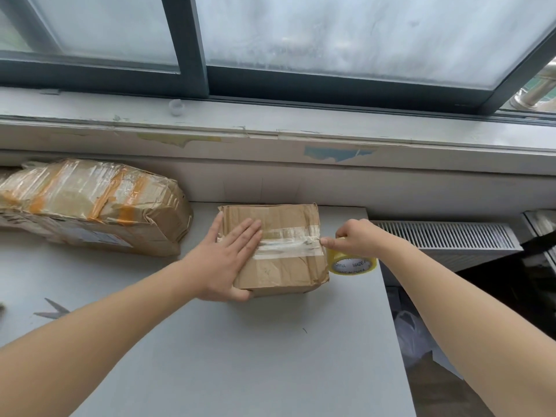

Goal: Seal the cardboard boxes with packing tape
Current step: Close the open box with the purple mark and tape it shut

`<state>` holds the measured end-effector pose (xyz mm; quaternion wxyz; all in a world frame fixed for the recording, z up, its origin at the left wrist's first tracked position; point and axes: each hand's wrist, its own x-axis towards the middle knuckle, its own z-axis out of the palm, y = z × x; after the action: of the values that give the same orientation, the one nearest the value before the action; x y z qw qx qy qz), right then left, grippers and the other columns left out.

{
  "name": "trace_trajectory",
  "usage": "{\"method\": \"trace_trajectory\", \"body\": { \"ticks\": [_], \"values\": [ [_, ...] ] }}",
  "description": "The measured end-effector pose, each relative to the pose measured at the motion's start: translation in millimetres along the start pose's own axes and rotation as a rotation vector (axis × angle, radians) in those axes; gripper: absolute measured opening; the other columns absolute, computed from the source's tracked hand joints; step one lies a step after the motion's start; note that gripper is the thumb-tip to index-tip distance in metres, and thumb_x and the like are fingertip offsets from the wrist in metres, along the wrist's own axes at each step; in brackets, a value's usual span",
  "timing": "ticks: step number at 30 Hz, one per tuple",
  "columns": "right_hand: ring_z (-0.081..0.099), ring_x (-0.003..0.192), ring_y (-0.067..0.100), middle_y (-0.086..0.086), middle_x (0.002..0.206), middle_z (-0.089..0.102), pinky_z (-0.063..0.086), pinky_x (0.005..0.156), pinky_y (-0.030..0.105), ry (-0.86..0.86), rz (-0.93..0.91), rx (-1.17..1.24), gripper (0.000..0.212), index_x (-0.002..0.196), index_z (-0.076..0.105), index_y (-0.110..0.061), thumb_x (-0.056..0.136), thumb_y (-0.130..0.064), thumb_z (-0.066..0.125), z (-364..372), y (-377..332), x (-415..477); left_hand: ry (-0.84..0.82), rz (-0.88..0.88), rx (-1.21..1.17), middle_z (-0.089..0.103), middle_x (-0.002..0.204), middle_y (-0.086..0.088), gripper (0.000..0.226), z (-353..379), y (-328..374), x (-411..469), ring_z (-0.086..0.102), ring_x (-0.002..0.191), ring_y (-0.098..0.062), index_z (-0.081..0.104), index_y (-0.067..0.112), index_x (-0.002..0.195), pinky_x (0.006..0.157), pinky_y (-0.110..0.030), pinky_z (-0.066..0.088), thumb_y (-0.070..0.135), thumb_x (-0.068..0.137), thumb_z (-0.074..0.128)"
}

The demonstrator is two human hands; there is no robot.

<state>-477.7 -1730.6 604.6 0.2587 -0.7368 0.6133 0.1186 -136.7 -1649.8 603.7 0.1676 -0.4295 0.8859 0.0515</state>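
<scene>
Mid-seal: the flat left hand (pixel 231 254) presses the small cardboard box (pixel 279 251) near the bench's (pixel 210 341) right edge, while the right hand (pixel 355 237) grips the tape roll (pixel 352 263). Next, probably, the tape must be cut.

Bare table (pixel 240 356) is left open in front of the small box (pixel 279 266). The left is blocked by a large taped box (pixel 90 206), with scissors (pixel 54 311) laid nearer the front; the back is closed by the wall (pixel 301 188). The strip right of the small box is taken by a tape roll (pixel 352 264).
</scene>
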Motion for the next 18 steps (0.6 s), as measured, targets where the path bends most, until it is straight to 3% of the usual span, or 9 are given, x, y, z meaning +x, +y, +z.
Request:
{"method": "trace_trajectory", "body": {
  "ticks": [4, 13, 18],
  "values": [
    [0.048, 0.059, 0.020, 0.003, 0.058, 0.052, 0.033, 0.057, 0.033, -0.002, -0.024, 0.020, 0.084, 0.073, 0.065, -0.005, 0.084, -0.086, 0.045, 5, 0, 1, 0.003, -0.013, -0.060, -0.031, 0.165, -0.011, 0.111, 1, 28, 12, -0.031, 0.152, -0.024, -0.026, 0.009, 0.156, 0.119, -0.063, -0.018, 0.085, 0.088, 0.020],
    [0.055, 0.063, 0.019, 0.003, 0.060, 0.060, 0.041, 0.059, 0.034, 0.009, -0.044, 0.006, 0.074, 0.068, 0.066, -0.013, 0.088, -0.082, 0.047, 8, -2, -1, 0.044, -0.008, -0.144, -0.025, 0.168, -0.009, 0.109, -14, 86, 61, -0.026, 0.154, -0.021, -0.016, 0.007, 0.161, 0.120, -0.063, -0.013, 0.082, 0.091, 0.021],
    [0.050, 0.059, 0.018, 0.002, 0.058, 0.055, 0.037, 0.056, 0.032, 0.002, -0.043, -0.003, 0.077, 0.068, 0.065, -0.009, 0.086, -0.083, 0.049, -1, -4, -1, 0.031, -0.016, -0.142, -0.026, 0.168, -0.004, 0.108, -13, 80, 52, -0.027, 0.154, -0.018, -0.018, 0.013, 0.161, 0.123, -0.057, -0.015, 0.085, 0.084, 0.004]
  ]
}}
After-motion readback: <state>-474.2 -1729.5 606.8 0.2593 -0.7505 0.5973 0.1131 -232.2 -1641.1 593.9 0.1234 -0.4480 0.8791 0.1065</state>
